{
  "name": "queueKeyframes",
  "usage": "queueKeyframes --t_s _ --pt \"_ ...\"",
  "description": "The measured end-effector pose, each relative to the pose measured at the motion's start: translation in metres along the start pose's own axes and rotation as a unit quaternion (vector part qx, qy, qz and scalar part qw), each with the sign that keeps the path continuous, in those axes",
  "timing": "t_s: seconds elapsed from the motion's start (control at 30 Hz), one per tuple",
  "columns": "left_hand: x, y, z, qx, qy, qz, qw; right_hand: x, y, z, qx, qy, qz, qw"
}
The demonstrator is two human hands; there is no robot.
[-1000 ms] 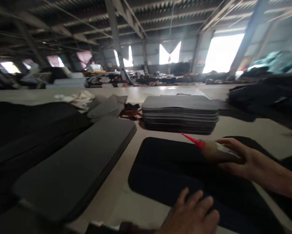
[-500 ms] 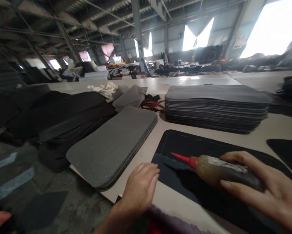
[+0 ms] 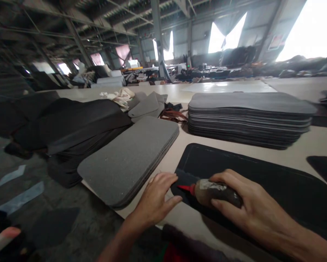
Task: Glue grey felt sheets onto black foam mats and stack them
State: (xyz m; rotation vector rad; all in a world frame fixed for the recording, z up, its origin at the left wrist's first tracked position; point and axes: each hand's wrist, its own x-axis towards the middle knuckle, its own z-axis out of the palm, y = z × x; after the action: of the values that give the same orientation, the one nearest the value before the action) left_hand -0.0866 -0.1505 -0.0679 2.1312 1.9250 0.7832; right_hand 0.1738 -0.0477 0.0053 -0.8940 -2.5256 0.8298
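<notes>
A black flat panel (image 3: 251, 171) with a stitched border lies on the pale worktable (image 3: 302, 149) in front of me. My right hand (image 3: 242, 207) is wrapped round a brown squeeze bottle (image 3: 215, 191) with a red nozzle, whose tip sits at the panel's near left corner. My left hand (image 3: 156, 198) rests on the table right beside that corner, its fingertips touching the panel's folded edge, fingers curled loosely together.
A tall stack of grey foam sheets (image 3: 248, 118) stands behind the panel. A lower grey stack (image 3: 130, 156) lies to the left at the table edge, with black material piles (image 3: 70, 123) beyond. Rags and straps (image 3: 171, 112) lie farther back. The floor (image 3: 43, 214) drops off at left.
My right hand has drawn the bottle left and nearer, bringing the nozzle to the panel's near left corner. My left hand shifted slightly toward that corner. The view steadied.
</notes>
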Motion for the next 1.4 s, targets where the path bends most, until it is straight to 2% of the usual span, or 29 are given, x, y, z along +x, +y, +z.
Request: queueKeyframes --t_s 0.4,0.77,1.07,1.27,1.4 --pt "0.000 -0.003 0.003 -0.015 0.018 -0.009 1.000 0.014 -0.014 0.000 -0.037 -0.016 -0.026 0.999" --pt "0.001 0.000 0.003 -0.014 0.035 -0.016 0.999 0.033 -0.040 -0.022 -0.113 -0.062 -0.033 0.991" --pt "0.002 -0.002 0.004 -0.017 0.031 -0.008 0.999 0.037 -0.043 -0.022 -0.101 -0.055 -0.023 0.993" --pt "0.002 -0.003 0.004 -0.012 0.028 -0.002 1.000 0.039 -0.050 -0.034 -0.134 -0.067 -0.008 0.989" --pt "0.001 -0.004 0.004 -0.011 0.027 0.000 1.000 0.040 -0.049 -0.032 -0.129 -0.052 -0.015 0.990"
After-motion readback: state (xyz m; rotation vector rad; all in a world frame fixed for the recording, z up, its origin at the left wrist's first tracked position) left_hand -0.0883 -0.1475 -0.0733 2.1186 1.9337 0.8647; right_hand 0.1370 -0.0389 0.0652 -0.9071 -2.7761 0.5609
